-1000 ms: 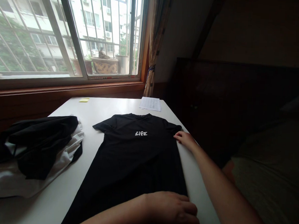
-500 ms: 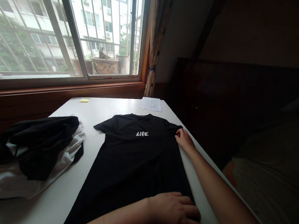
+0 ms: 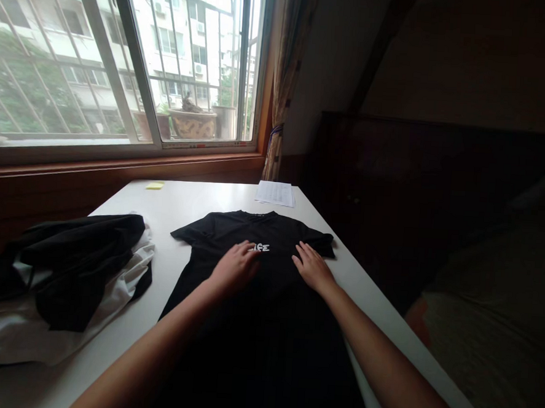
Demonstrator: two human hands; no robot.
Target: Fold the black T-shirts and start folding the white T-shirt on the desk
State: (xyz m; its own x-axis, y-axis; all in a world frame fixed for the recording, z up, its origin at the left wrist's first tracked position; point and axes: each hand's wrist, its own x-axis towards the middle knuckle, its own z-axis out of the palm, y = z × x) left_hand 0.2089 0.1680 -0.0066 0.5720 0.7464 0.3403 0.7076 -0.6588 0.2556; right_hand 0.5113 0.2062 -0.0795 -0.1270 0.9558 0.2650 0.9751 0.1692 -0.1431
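A black T-shirt lies spread out on the white table, its collar toward the window and its sleeves out to both sides. White lettering on its chest is partly covered by my left hand, which is over the shirt with fingers extended. My right hand is over the chest near the right-hand sleeve, fingers apart and holding nothing. Whether either palm presses on the cloth or hovers just above it, I cannot tell.
Black and white garments lie heaped on the table's left side. Paper sheets and a yellow sticky note sit at the far edge of the table. Beyond are a barred window and a tied curtain. Part of a person shows in shadow at right.
My right hand has let go of the right-hand sleeve and moved inward onto the chest. My left hand has moved from the shirt's lower right up and left to the lettering.
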